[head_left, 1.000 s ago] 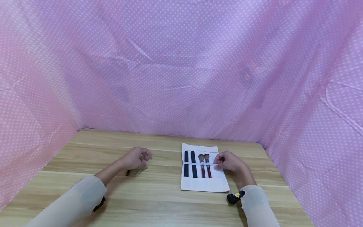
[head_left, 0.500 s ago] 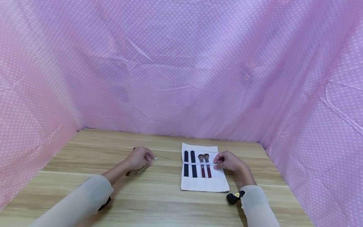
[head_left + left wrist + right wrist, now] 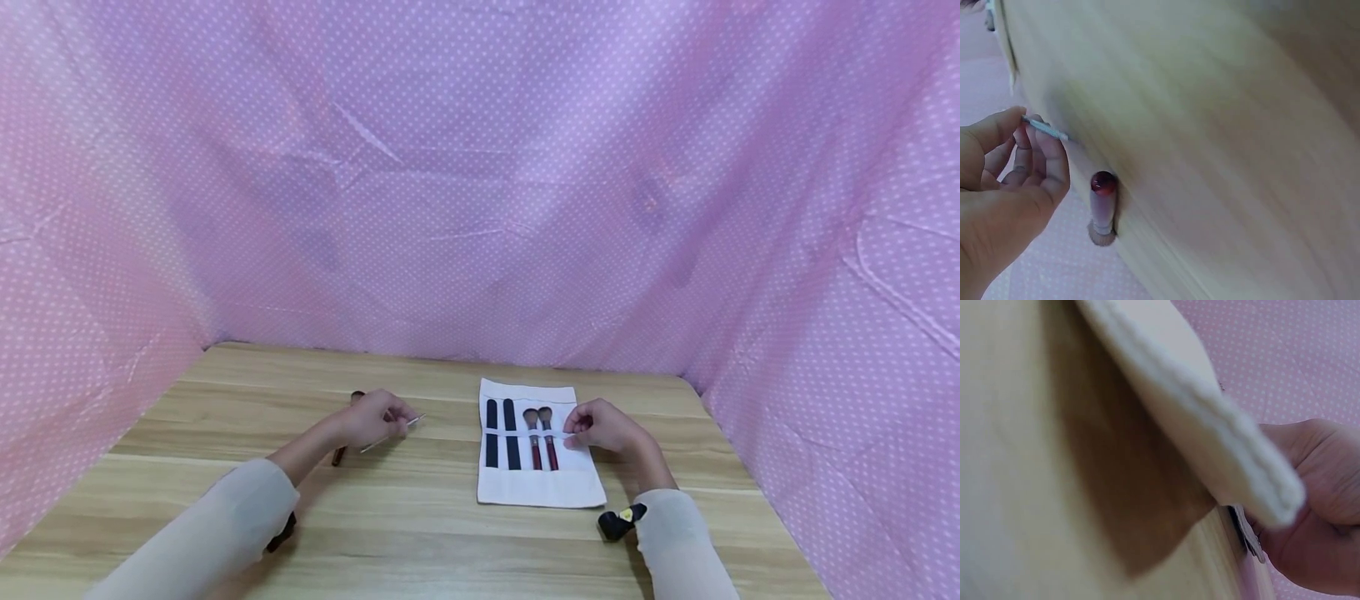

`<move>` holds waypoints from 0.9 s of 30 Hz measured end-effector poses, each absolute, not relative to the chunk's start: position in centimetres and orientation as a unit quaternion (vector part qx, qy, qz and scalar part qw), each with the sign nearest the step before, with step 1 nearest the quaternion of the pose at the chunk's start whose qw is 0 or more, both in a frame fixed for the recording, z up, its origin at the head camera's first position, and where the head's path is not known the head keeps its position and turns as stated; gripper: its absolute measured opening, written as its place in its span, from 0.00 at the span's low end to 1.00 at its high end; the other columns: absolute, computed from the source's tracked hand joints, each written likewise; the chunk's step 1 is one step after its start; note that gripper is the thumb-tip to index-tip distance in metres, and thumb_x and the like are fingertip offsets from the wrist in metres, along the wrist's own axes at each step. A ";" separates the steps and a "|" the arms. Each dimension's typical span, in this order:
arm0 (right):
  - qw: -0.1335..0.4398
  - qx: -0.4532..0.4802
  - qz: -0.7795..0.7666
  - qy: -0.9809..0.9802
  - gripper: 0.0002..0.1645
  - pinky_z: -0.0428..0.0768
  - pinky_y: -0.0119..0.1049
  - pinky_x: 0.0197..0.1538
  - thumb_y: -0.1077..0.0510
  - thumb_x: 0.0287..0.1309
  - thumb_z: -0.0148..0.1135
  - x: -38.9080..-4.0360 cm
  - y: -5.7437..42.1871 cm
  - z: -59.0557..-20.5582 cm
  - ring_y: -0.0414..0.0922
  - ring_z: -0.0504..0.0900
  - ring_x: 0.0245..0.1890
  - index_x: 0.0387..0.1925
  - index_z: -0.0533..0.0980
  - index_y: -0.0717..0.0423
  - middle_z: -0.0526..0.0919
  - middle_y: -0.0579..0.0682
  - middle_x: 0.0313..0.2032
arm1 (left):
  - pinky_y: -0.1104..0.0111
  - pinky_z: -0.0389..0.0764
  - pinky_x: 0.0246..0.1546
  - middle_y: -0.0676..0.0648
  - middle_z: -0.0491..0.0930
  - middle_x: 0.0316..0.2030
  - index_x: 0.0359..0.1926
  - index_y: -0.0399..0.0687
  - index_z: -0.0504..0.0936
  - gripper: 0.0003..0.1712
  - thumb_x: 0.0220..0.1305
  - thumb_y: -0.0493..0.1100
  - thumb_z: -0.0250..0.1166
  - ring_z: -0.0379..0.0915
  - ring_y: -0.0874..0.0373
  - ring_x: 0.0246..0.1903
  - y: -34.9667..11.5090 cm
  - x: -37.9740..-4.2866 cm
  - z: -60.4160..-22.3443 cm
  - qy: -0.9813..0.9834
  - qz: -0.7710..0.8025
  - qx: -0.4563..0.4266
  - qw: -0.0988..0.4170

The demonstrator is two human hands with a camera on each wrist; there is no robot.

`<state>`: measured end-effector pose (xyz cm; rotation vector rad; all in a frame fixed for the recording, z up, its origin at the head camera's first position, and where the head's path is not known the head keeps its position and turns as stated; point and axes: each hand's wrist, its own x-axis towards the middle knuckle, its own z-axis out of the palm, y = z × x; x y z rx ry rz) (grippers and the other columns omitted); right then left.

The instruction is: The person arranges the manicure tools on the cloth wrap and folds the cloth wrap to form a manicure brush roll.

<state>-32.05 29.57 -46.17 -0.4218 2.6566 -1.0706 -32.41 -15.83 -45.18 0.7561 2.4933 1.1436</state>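
Note:
My left hand (image 3: 377, 418) pinches a slim silver metal rod with a textured grip (image 3: 1046, 128) between thumb and fingertips, a little above the wooden table. A makeup brush (image 3: 340, 455) with a dark red handle lies beside that hand, partly hidden by it in the head view. To the right lies an unrolled white cloth brush roll (image 3: 525, 490). My right hand (image 3: 604, 427) pinches its right side by the end of the white elastic band (image 3: 512, 433). In the right wrist view the roll's stitched edge (image 3: 1197, 400) stands raised off the table, covering the fingertips.
Two black flat strips (image 3: 492, 450) with rounded ends and two red-handled makeup brushes (image 3: 551, 452) sit under the band in the roll. Pink dotted cloth (image 3: 480, 250) hangs behind and at both sides of the table (image 3: 420, 533).
My left hand has moved slightly right with the silver rod, and more of the makeup brush behind it now shows. The right hand and the roll have stayed in place.

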 end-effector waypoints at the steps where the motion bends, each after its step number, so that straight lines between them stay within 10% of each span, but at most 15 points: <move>1: 0.124 -0.143 -0.368 0.910 0.08 0.76 0.35 0.39 0.62 0.55 0.76 -32.0 29.5 -46.2 0.45 0.75 0.35 0.34 0.83 0.56 0.80 0.47 0.31 | 0.66 0.82 0.42 0.46 0.85 0.42 0.51 0.35 0.84 0.11 0.70 0.33 0.64 0.78 0.55 0.41 -15.8 -32.5 -45.1 0.862 0.410 0.254 0.154; 27: 0.129 -0.187 -0.390 0.892 0.07 0.75 0.32 0.37 0.71 0.62 0.62 -32.1 30.1 -46.4 0.46 0.74 0.35 0.35 0.82 0.58 0.79 0.49 0.31 | 0.51 0.80 0.57 0.30 0.76 0.56 0.61 0.28 0.75 0.18 0.72 0.29 0.59 0.77 0.44 0.50 -3.5 -34.6 -43.5 0.687 0.699 0.112 0.166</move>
